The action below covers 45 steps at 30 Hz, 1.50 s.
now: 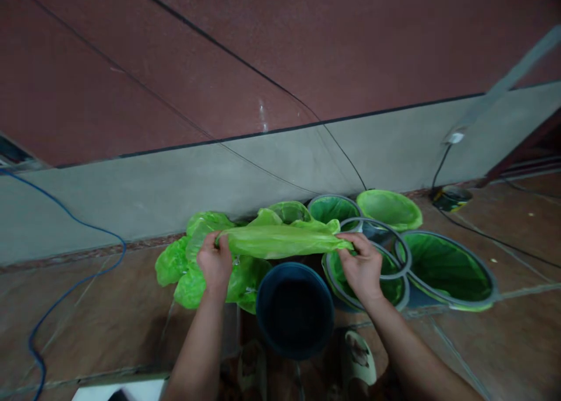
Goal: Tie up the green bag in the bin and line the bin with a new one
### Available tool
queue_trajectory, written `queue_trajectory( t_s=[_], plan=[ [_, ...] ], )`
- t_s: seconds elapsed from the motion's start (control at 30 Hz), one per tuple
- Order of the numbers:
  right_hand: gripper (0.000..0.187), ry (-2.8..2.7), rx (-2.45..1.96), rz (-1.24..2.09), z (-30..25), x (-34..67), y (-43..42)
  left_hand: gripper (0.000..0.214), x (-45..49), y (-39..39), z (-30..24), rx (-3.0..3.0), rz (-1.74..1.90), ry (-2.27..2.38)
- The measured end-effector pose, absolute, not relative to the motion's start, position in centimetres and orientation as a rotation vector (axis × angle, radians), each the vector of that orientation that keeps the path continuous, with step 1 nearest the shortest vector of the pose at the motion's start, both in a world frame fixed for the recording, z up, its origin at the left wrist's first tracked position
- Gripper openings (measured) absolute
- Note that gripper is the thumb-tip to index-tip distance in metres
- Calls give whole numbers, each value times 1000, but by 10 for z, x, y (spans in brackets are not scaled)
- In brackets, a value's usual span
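Observation:
Both of my hands grip a green plastic bag (280, 241) and hold it stretched out flat between them. My left hand (215, 263) pinches its left end, fingers closed. My right hand (363, 266) pinches its right end the same way. Right below the bag stands a dark blue bin (294, 308) with no liner in it. A heap of loose green bags (184, 269) lies on the floor behind my left hand.
Several bins lined with green bags (447, 266) stand to the right and behind, one (389, 209) against the grey wall base. A grey ring (405, 255) lies across them. A blue cable (74, 284) trails left; a black cable (482, 234) runs right. Sandals (358, 357) are near my feet.

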State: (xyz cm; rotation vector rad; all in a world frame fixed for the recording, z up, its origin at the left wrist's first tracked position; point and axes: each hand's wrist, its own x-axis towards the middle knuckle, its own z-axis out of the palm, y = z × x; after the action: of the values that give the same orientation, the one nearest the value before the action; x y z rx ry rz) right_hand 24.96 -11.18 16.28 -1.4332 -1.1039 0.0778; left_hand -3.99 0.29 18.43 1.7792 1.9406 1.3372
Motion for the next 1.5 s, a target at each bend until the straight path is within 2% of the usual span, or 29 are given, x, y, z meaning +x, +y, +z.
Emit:
queue_trajectory(
  t_s=[0.07, 0.13, 0.2, 0.3, 0.4, 0.47, 0.57, 0.7, 0.9, 1.0, 1.33, 1.4, 1.5],
  plan=[
    [18, -1196, -1380, 86, 165, 238, -116, 32, -37, 9, 188, 1408, 1489, 1895],
    [20, -1287, -1346, 133, 163, 223, -120, 42, -29, 5, 189, 1002, 1490, 1800],
    [21, -1398, -1330, 198, 158, 206, -123, 47, -15, -11, 187, 811, 1306, 1675],
    [24, -1609, -1329, 319, 151, 179, -128, 63, 13, -44, 178, 611, 770, 1175],
    [22, -1854, -1292, 446, 154, 160, -132, 42, 34, -67, 168, 767, 703, 944],
    [21, -1946, -1210, 518, 159, 156, -134, 27, 39, -69, 163, 858, 774, 1021],
    [17, -1788, -1258, 517, 162, 169, -128, 18, 32, -59, 162, 892, 833, 1124],
    [27, -1349, -1739, 343, 145, 213, -109, 27, 16, -44, 170, 840, 794, 1103],
    [52, -1178, -2160, 396, 106, 257, -96, 35, 0, -33, 185, 822, 829, 1158],
    [62, -1133, -2216, 597, 98, 260, -101, 37, -9, -27, 193, 816, 862, 1147],
    [70, -780, -2034, 1153, 97, 241, -122, 38, -33, -14, 201, 701, 1076, 1196],
    [64, -636, -1904, 1429, 97, 223, -128, 38, -33, -15, 203, 715, 1051, 1190],
    [42, -433, -1541, 1716, 94, 196, -129, 36, -32, -17, 207, 754, 994, 1197]
  ],
)
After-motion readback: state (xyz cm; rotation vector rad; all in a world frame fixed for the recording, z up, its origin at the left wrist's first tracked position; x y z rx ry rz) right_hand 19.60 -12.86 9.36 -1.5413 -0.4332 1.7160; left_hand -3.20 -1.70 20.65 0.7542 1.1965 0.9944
